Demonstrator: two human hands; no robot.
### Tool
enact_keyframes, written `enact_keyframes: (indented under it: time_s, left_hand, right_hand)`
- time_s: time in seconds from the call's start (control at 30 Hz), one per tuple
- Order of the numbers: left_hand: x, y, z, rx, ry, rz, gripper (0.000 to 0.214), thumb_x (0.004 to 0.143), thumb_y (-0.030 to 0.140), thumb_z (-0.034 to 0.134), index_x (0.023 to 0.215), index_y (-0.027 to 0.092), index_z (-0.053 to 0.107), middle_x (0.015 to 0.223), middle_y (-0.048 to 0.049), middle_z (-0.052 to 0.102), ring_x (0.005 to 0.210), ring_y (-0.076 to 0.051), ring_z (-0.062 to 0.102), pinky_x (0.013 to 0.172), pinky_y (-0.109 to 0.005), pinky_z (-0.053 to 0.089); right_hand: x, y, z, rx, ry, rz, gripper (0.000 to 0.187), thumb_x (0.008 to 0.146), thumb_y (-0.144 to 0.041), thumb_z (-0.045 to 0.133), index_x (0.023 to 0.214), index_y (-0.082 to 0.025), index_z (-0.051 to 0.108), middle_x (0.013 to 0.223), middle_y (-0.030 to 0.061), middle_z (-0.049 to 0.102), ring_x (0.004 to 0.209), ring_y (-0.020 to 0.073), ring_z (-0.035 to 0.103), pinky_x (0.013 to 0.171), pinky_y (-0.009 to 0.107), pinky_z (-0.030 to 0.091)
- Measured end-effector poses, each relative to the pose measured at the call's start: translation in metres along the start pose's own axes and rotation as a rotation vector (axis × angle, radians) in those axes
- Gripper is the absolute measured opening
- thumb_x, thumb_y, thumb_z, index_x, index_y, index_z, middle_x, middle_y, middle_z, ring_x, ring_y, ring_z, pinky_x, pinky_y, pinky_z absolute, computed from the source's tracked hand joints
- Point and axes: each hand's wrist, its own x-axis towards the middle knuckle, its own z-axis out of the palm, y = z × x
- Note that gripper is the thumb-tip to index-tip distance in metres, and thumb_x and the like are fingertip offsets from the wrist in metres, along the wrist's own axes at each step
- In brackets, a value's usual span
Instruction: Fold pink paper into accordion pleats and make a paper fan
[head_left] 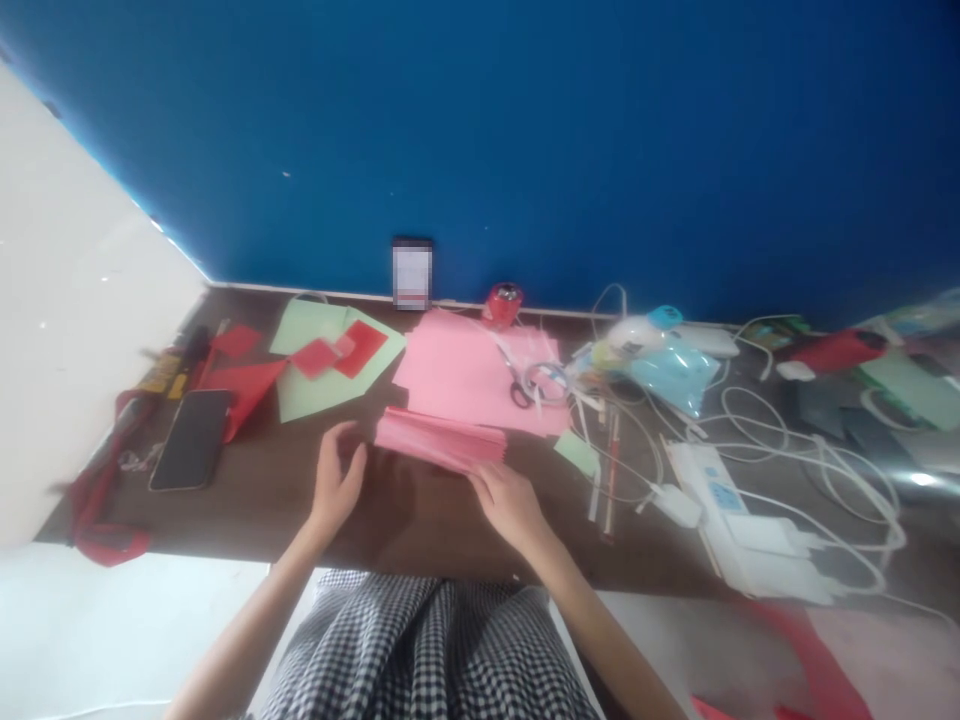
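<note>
A folded strip of pink-red paper [439,438], layered along its length, lies in front of me at a slight slant. My right hand [511,503] pinches its right end near the lower edge. Just off the strip's left end is my left hand [337,480], thumb and curved fingers apart, holding nothing. Behind the strip, pink sheets [457,370] are spread in a loose stack. A pair of scissors [520,394] rests on their right side, partly hidden among clutter.
Green paper [300,392] with red pieces [360,348] and a dark phone [191,440] are at the left. A red can [502,303] stands at the back. Tangled white cables and a power strip [716,510] occupy the right. A blue wall [480,150] rises behind the table [420,530].
</note>
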Motion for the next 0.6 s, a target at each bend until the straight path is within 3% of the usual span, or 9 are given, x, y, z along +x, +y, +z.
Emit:
enact_keyframes:
  time_s: [0.07, 0.23, 0.33, 0.47, 0.6]
  left_hand:
    - [-0.01, 0.003, 0.012, -0.189, 0.09, -0.129, 0.035, 0.085, 0.029, 0.048, 0.118, 0.023, 0.039, 0.116, -0.0089, 0.048, 0.105, -0.018, 0.052, 0.092, -0.037, 0.043]
    - [-0.021, 0.027, 0.054, -0.551, -0.213, -0.385, 0.05, 0.081, 0.034, 0.055, 0.123, 0.024, 0.029, 0.122, -0.0104, 0.048, 0.11, -0.02, 0.051, 0.094, -0.038, 0.041]
    - [-0.014, 0.043, 0.072, -0.686, -0.311, -0.502, 0.067, 0.075, 0.034, 0.063, 0.129, 0.026, 0.023, 0.123, -0.0117, 0.048, 0.109, -0.021, 0.052, 0.091, -0.038, 0.042]
    - [-0.006, 0.051, 0.082, -0.797, -0.413, -0.659, 0.069, 0.074, 0.039, 0.063, 0.13, 0.026, 0.026, 0.107, -0.0113, 0.059, 0.095, -0.023, 0.059, 0.084, -0.04, 0.046]
    - [-0.012, 0.049, 0.088, -0.897, -0.539, -0.755, 0.06, 0.079, 0.051, 0.053, 0.127, 0.023, 0.033, 0.096, -0.0096, 0.063, 0.09, -0.024, 0.061, 0.08, -0.042, 0.046]
  right_hand:
    - [0.004, -0.005, -0.001, 0.324, 0.046, 0.156, 0.018, 0.087, -0.029, 0.047, 0.083, -0.018, 0.061, 0.074, 0.0046, 0.064, 0.066, 0.0167, 0.058, 0.064, 0.027, 0.044]
    - [0.015, -0.026, 0.001, 1.372, 0.094, 0.428, 0.021, 0.079, -0.039, 0.06, 0.087, -0.019, 0.063, 0.083, 0.003, 0.067, 0.072, 0.0164, 0.061, 0.065, 0.027, 0.049]
    - [0.015, -0.033, 0.007, 1.801, 0.131, 0.493, 0.023, 0.078, -0.036, 0.063, 0.096, -0.022, 0.063, 0.093, 0.0021, 0.068, 0.078, 0.0158, 0.063, 0.07, 0.028, 0.051]
    - [0.006, -0.029, 0.011, 1.981, 0.177, 0.543, 0.023, 0.078, -0.032, 0.063, 0.099, -0.022, 0.063, 0.095, 0.0019, 0.068, 0.081, 0.0164, 0.064, 0.073, 0.031, 0.053]
    - [-0.01, -0.019, 0.01, 1.858, 0.186, 0.599, 0.028, 0.073, -0.039, 0.066, 0.096, -0.023, 0.064, 0.091, 0.0013, 0.069, 0.082, 0.0179, 0.064, 0.076, 0.033, 0.053]
